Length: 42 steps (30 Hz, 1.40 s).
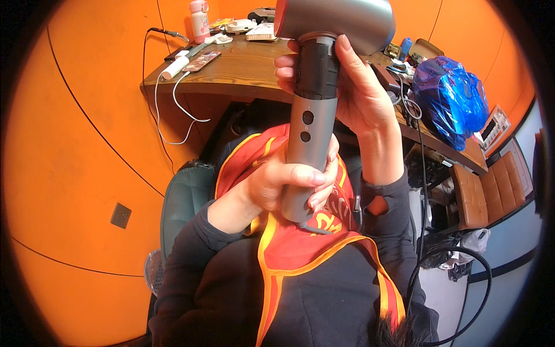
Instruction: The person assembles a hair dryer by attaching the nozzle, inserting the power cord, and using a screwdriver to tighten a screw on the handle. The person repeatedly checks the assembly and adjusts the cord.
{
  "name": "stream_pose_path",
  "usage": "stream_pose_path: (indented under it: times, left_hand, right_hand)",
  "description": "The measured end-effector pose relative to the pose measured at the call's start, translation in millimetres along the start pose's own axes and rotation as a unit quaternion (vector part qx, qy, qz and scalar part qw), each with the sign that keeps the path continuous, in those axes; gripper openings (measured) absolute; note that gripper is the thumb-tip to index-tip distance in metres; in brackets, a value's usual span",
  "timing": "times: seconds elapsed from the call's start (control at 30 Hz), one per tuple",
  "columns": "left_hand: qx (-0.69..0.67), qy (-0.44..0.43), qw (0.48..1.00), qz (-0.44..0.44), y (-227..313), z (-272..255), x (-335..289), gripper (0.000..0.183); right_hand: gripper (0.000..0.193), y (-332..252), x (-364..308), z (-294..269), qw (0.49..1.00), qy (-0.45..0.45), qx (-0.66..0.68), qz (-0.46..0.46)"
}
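Observation:
A grey hair dryer [312, 133] is held upright in front of my chest, its wide head at the top of the view. Below the head, the grey handle sleeve sits lower, and a black inner section [316, 68] shows between them. Two dark round buttons are on the sleeve. My left hand [289, 182] wraps round the lower handle, thumb across its front. Higher up, my right hand [361, 92] grips the neck at the black section, with its fingertips showing on the left side and its thumb against the head. A cord leaves the handle's bottom end.
Behind the dryer stands a wooden desk [243, 72] with a pink bottle [199, 22], a phone [202, 61] and white cables. A blue plastic bag [451, 98] sits at the desk's right end. A black cable loops down at right. A red apron [306, 254] covers my lap.

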<state>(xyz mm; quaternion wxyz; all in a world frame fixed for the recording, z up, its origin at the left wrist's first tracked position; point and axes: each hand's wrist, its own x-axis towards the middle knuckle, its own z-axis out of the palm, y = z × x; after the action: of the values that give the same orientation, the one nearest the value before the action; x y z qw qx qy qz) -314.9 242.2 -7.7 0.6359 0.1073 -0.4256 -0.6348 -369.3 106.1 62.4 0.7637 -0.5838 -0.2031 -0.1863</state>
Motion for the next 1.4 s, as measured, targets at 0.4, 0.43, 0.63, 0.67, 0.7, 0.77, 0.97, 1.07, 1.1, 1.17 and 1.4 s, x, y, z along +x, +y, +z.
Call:
stream_pose_path:
  times: [0.4,0.43,0.63,0.67,0.7,0.77,0.97,1.07,1.1,1.17,1.4]
  left_hand:
    - [-0.085,-0.089,0.989,-0.081,-8.3,4.9,-0.7,0.039]
    - [-0.079,-0.095,0.989,-0.084,-9.5,5.3,-0.4,0.039]
    - [-0.024,-0.057,0.996,-0.057,-14.0,8.4,2.9,0.055]
    - [0.029,-0.04,0.997,-0.051,-14.0,8.8,3.7,0.066]
    - [0.054,-0.052,0.997,-0.032,-14.7,9.4,4.5,0.057]
    - [0.115,-0.05,0.992,-0.012,-16.4,11.7,4.7,0.044]
    - [0.13,0.064,0.989,-0.013,-19.2,19.3,-0.7,0.031]
    - [0.196,0.127,0.972,-0.011,-16.8,20.0,-0.4,0.039]
    - [0.222,0.13,0.966,0.013,-16.4,20.1,0.6,0.04]
    - [0.238,0.142,0.96,0.023,-16.5,21.3,1.5,0.04]
    - [0.22,0.169,0.96,0.023,-18.2,21.5,-0.3,0.042]
  right_hand:
    - [0.076,30.1,2.5,-6.0,0.936,-0.24,0.24,-0.089]
    - [0.077,32.6,3.0,-4.6,0.927,-0.252,0.259,-0.099]
    - [0.074,34.5,1.9,-2.5,0.886,-0.28,0.356,-0.102]
    - [0.073,33.3,1.7,-3.7,0.875,-0.276,0.386,-0.096]
    - [0.071,32.8,1.3,-4.6,0.864,-0.272,0.415,-0.09]
    - [0.068,30.2,-0.5,-7.2,0.856,-0.242,0.45,-0.079]
    - [0.066,25.4,-4.9,-13.7,0.889,-0.186,0.415,-0.055]
    - [0.074,27.6,-5.3,-15.9,0.913,-0.189,0.359,-0.042]
    - [0.076,30.3,-5.2,-15.7,0.923,-0.188,0.333,-0.047]
    - [0.077,33.7,-5.5,-16.2,0.937,-0.173,0.299,-0.043]
    - [0.066,36.2,-8.0,-21.0,0.956,-0.157,0.247,-0.018]
